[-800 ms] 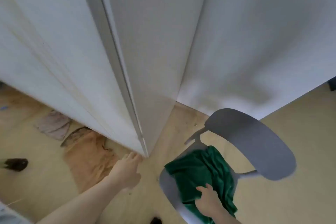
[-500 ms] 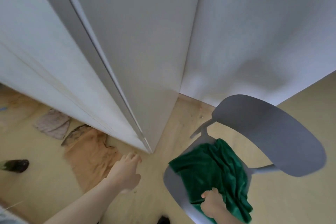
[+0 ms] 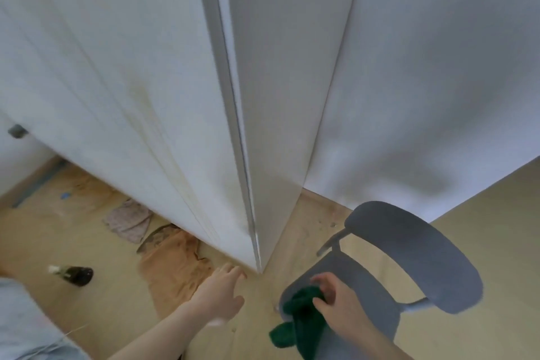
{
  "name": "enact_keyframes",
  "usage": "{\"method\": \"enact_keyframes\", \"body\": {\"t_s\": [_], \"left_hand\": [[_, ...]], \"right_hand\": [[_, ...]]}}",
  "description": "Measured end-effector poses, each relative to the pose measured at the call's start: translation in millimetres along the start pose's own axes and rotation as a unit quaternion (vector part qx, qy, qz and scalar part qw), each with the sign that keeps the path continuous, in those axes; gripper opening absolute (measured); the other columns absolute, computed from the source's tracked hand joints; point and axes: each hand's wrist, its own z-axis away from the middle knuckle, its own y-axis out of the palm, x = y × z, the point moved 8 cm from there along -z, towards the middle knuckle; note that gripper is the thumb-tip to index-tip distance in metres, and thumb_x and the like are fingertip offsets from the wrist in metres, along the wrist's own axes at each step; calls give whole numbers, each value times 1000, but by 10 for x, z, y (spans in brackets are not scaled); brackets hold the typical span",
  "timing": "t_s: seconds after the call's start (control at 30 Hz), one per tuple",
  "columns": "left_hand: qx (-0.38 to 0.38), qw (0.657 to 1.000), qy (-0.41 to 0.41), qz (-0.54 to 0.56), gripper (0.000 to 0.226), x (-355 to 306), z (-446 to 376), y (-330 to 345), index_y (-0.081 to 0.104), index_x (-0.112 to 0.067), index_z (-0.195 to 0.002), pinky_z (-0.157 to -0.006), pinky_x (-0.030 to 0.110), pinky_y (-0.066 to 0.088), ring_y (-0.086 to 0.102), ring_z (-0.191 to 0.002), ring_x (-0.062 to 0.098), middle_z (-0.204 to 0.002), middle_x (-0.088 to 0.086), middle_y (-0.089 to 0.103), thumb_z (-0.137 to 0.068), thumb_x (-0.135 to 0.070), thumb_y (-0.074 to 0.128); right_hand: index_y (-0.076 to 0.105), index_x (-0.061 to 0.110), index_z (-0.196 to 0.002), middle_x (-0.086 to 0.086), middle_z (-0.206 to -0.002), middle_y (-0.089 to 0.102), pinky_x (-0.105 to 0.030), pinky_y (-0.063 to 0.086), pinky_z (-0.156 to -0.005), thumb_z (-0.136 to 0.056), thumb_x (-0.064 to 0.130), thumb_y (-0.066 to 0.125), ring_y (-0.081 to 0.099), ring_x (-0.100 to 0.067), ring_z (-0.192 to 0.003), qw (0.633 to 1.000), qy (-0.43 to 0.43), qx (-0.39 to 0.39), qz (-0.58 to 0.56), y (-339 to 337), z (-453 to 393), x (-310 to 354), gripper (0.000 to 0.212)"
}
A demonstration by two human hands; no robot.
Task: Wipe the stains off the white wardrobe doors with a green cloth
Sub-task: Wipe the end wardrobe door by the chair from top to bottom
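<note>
The white wardrobe doors [image 3: 122, 90] fill the upper left, with yellowish streaks [image 3: 146, 102] running down towards the floor. My right hand [image 3: 340, 305] grips the bunched green cloth [image 3: 301, 318] over the front edge of the grey chair seat, and part of the cloth hangs below the hand. My left hand [image 3: 220, 292] hovers with relaxed fingers above the floor, close to the wardrobe's bottom corner, holding nothing.
A grey chair [image 3: 409, 254] stands at the lower right beside the white wall [image 3: 423, 82]. On the wooden floor lie a tan cloth [image 3: 175, 269], a pale rag [image 3: 128, 219] and a dark bottle [image 3: 74, 273] on its side.
My right hand has gathered the spread green cloth into a bunch and lifted it off the chair seat. The view has swung left, so more of the stained doors shows. My left hand barely moved.
</note>
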Motion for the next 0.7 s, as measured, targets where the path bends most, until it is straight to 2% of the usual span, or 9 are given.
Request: {"method": "enact_keyframes", "body": {"t_s": [0.07,0.17,0.27,0.33,0.4,0.5,0.57,0.63,0.7], "left_hand": [[0,1000,13,21,54,-69,273,-236,44,-34,-148,-114,33,40,43,-136,15,-153,-10,40,-96,-33,57],[-24,998,47,42,65,-116,686,-684,38,-36,-153,-115,32,39,45,-136,13,-156,-14,35,-93,-30,61],[-51,990,99,83,64,-160,1047,-1145,43,-44,-149,-117,30,36,44,-133,4,-147,-24,43,-91,-31,68],[-89,981,129,112,39,-146,1319,-1503,61,-44,-129,-110,26,41,52,-119,-3,-127,-27,57,-93,-32,69],[-143,972,143,120,15,-62,1563,-1858,69,-36,-107,-99,33,48,58,-102,-1,-107,-20,65,-95,-28,67],[-194,962,137,134,25,171,1844,-2365,67,-35,-93,-86,38,52,61,-90,2,-93,-20,67,-92,-12,57],[-217,952,150,156,34,338,2023,-2704,63,-36,-93,-85,34,54,65,-91,3,-94,-24,70,-90,-5,50],[-232,935,173,207,33,454,2196,-3025,62,-32,-93,-87,33,57,69,-92,6,-94,-17,74,-94,-2,49],[-254,917,196,238,30,537,2349,-3354,64,-27,-93,-80,35,59,69,-83,13,-88,-8,73,-99,-3,47]], "right_hand": [[67,43,-109,7,-103,72,-27,59,-89,-90,11,74,70,-7,-95,998,-46,-6,-45,-123,243,596,37],[69,27,-115,-8,-103,65,-30,60,-80,-95,5,71,72,-20,-87,987,-98,18,-126,-177,609,1536,31],[70,25,-114,-3,-98,68,-41,63,-82,-95,2,70,72,-33,-90,974,-160,31,-155,-156,908,2379,29],[73,33,-108,2,-95,69,-40,63,-82,-94,4,71,72,-31,-90,969,-194,24,-153,-101,1100,2866,32],[73,40,-104,3,-97,69,-38,62,-83,-94,7,73,72,-28,-90,967,-216,14,-132,-22,1226,3253,35],[72,42,-108,6,-100,67,-40,62,-84,-95,13,71,70,-28,-91,964,-239,-5,-114,73,1360,3755,32],[70,43,-110,10,-102,66,-42,63,-83,-97,17,69,70,-27,-90,963,-247,-33,-99,107,1423,4024,30],[69,47,-108,15,-101,65,-39,63,-78,-99,19,67,70,-24,-87,963,-250,-65,-77,119,1481,4229,30],[66,51,-107,21,-101,63,-33,62,-76,-99,20,66,68,-18,-82,962,-249,-104,-46,154,1528,4378,32]]}}
